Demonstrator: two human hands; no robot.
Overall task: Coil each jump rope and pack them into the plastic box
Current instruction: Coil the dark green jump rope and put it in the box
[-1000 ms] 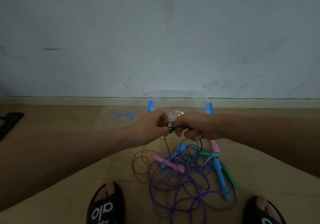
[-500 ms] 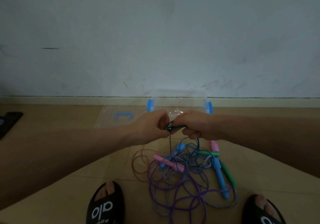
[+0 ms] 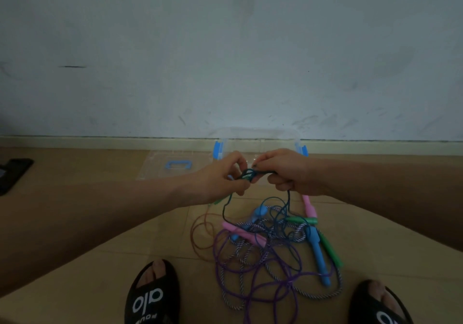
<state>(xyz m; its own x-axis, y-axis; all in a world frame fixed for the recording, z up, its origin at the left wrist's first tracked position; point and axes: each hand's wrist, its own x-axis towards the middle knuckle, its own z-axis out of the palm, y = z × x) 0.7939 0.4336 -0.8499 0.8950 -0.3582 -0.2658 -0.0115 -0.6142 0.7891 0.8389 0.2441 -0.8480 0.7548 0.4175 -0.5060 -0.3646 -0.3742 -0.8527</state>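
My left hand [image 3: 226, 175] and right hand [image 3: 285, 173] pinch a dark rope [image 3: 248, 174] between them, above the tangled ropes [image 3: 270, 243]. The plastic box [image 3: 258, 139] stands beyond, against the far wall, its lid [image 3: 172, 167] on bare floor to its left.

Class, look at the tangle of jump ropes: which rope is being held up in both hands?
The dark teal rope: the left hand and right hand pinch its loops above the floor, while the purple rope and striped rope lie below.

Arms: bare, no sleeves in view
Feet: black open-toe slides [image 3: 152, 296], white lettering across the strap
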